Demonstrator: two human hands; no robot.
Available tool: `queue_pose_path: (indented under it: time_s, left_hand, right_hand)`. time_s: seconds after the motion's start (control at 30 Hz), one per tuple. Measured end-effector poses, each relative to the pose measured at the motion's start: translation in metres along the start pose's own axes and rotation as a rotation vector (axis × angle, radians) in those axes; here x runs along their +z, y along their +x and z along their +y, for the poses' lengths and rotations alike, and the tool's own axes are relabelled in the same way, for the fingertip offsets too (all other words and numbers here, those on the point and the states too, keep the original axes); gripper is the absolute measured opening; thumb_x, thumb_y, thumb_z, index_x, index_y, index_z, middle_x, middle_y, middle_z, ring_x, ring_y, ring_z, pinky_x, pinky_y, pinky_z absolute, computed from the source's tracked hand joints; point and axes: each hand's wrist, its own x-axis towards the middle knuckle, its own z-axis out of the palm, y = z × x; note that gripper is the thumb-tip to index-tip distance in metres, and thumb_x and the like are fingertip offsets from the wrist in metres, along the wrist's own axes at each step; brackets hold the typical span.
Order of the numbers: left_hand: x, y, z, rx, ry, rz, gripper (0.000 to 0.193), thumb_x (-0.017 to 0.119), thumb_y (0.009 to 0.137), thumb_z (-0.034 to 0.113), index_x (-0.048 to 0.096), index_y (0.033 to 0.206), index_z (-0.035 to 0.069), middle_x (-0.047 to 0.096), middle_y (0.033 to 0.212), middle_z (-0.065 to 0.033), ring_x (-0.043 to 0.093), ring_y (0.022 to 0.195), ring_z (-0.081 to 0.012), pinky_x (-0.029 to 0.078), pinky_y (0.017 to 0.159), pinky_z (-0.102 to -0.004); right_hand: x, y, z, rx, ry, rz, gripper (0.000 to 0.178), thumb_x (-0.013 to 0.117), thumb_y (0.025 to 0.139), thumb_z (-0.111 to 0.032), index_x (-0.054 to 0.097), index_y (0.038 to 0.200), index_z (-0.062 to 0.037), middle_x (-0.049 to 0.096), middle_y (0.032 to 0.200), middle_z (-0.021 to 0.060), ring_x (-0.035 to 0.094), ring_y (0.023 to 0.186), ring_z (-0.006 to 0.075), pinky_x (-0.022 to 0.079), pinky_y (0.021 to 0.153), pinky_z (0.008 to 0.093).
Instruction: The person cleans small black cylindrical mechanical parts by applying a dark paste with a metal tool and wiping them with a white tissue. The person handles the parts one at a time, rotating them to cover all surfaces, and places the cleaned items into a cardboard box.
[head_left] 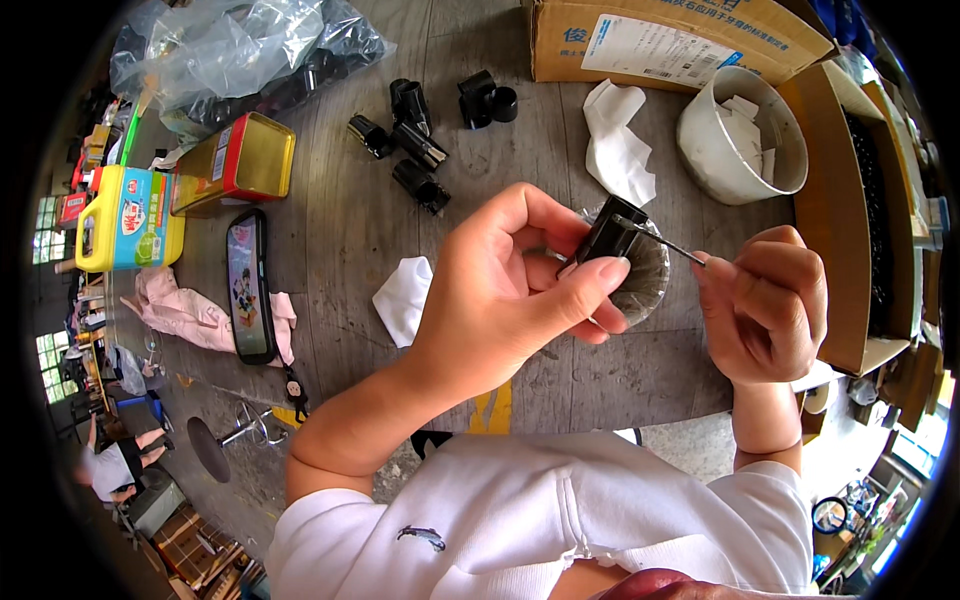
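White T-shirt fabric (520, 520), soft and creased, fills the near edge, and both bare forearms rise from it over a grey, scuffed wooden table (340, 230). In the middle of the scene the left hand (500, 290) is closed around a small black plastic fitting (612, 232) — blocky, matte, with a squared end poking out past the thumb and forefinger. Just to its right the right hand (765, 300) pinches a thin metal rod (665, 243) between curled fingers, its far tip touching the top of the fitting. Judging by that contact, the step in hand is working the rod into or against the fitting; the next move would seem to call for a steady left-hand hold and a fine, straight push or scrape from the right, since the rod is slim and could slip off the smooth plastic. Behind the fitting sits a round shallow dish (650, 280) with something dark in it, mostly hidden by the fingers. Farther off lie several more black tubular fittings (415, 140), glossy and short, scattered well apart from the hands, and crumpled white tissue (618, 140) beside a white plastic bucket (742, 135) holding paper scraps. Brown cardboard boxes (680, 40) stand at the far right. To the left — a smartphone (250, 285) on pink cloth, a gold tin (240, 160), a yellow jug (130, 220) and clear plastic bags (240, 50).
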Motion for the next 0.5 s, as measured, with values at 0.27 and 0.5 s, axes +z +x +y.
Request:
queue_pose_path:
  time_s: [0.27, 0.5]
  left_hand:
    - [-0.009, 0.004, 0.000, -0.197, -0.299, -0.124, 0.040, 0.058, 0.091, 0.034, 0.050, 0.106, -0.002, 0.061, 0.089, -0.0118, 0.065, 0.066, -0.0135, 0.055, 0.048, -0.0212]
    - [-0.012, 0.005, -0.009, -0.294, -0.613, -0.220, 0.042, 0.055, 0.094, 0.037, 0.050, 0.111, -0.001, 0.055, 0.090, -0.0109, 0.059, 0.063, -0.0112, 0.053, 0.046, -0.0224]
  right_hand:
    - [-0.001, 0.003, 0.003, 0.008, 0.025, 0.047, 0.025, 0.076, 0.062, 0.011, 0.062, 0.081, 0.0011, 0.053, 0.076, 0.0087, 0.045, 0.055, 0.0170, 0.034, 0.046, 0.0269]
    - [0.000, 0.002, 0.005, 0.026, 0.042, 0.027, 0.027, 0.074, 0.061, 0.012, 0.064, 0.084, 0.0024, 0.054, 0.074, 0.0100, 0.047, 0.055, 0.0173, 0.035, 0.047, 0.0270]
